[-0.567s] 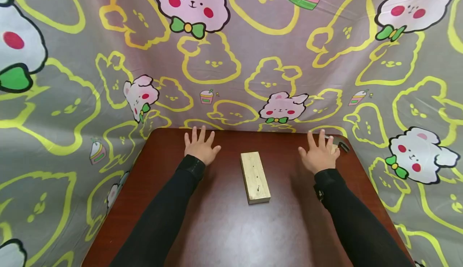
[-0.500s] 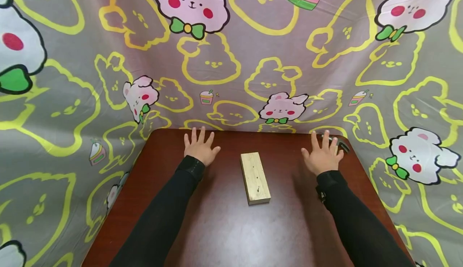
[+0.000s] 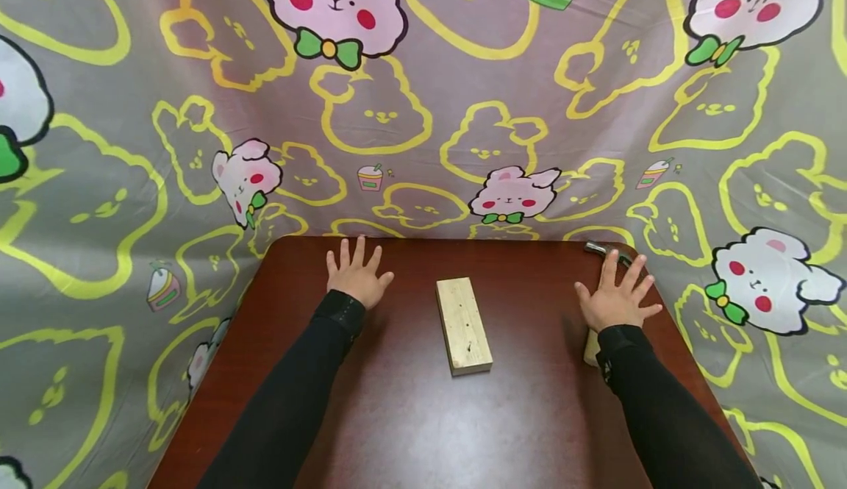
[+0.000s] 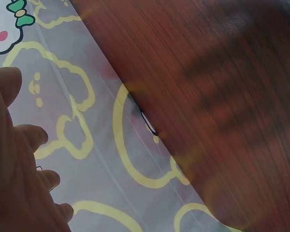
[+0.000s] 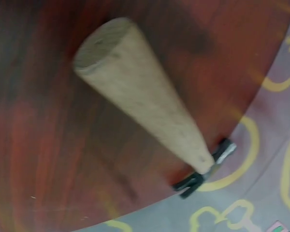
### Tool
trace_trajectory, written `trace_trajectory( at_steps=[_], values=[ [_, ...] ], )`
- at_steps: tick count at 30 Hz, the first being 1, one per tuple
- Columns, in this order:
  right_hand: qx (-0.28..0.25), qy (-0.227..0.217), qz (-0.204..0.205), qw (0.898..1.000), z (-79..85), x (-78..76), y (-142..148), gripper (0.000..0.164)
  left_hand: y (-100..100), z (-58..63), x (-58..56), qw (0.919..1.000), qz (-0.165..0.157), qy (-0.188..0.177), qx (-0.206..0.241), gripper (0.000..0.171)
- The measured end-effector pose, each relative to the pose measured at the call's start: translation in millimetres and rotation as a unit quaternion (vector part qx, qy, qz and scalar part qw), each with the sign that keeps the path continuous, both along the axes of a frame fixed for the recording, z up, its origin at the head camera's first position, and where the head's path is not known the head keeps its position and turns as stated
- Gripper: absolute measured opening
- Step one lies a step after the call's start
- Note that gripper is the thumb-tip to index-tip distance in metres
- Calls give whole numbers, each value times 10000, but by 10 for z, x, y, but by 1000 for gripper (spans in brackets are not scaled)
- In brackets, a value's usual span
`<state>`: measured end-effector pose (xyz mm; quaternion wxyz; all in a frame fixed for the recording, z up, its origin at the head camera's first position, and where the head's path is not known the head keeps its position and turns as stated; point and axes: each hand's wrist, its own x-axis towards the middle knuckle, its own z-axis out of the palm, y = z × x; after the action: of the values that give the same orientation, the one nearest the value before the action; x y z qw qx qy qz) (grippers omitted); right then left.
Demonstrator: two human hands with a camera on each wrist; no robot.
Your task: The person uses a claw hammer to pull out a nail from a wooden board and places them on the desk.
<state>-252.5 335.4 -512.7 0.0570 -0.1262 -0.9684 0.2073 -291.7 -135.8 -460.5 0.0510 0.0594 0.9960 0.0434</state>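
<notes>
My left hand (image 3: 357, 277) is held over the far left of the table with its fingers spread, and nothing is in it. In the left wrist view its fingertips (image 4: 35, 136) show at the left side. Spread just as wide, my right hand (image 3: 615, 299) hovers over a claw hammer (image 3: 591, 349) and hides much of its wooden handle. The right wrist view shows that handle (image 5: 145, 92) end-on, with the metal claw head (image 5: 205, 169) farther off by the table edge. Between the hands lies a pale wooden block (image 3: 462, 320), a nail (image 3: 469, 347) standing in its near end.
The dark red-brown table (image 3: 410, 430) has rounded far corners. A grey cloth (image 3: 410, 129) printed with cartoon bunnies hangs behind it and along both sides.
My right hand has moved right, so the hammer's head and handle end now show more. My left hand stays spread. The head view has shifted slightly.
</notes>
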Motion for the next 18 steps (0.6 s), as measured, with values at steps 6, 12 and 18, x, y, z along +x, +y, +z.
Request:
trace_trajectory(
  at_steps=[6,12,18],
  values=[
    [-368,-387,-580,9969,-80,17,83,100,-77,30,-2,9998,4,-97,155,71],
    [-761,-1051,-997,9865,-116,15,29,107,-172,85,16,9997,106,-33,202,70],
    [-1141,-2275,-938,9625,-293,4,0,119,-193,76,37,9995,108,-117,264,70]
  ],
)
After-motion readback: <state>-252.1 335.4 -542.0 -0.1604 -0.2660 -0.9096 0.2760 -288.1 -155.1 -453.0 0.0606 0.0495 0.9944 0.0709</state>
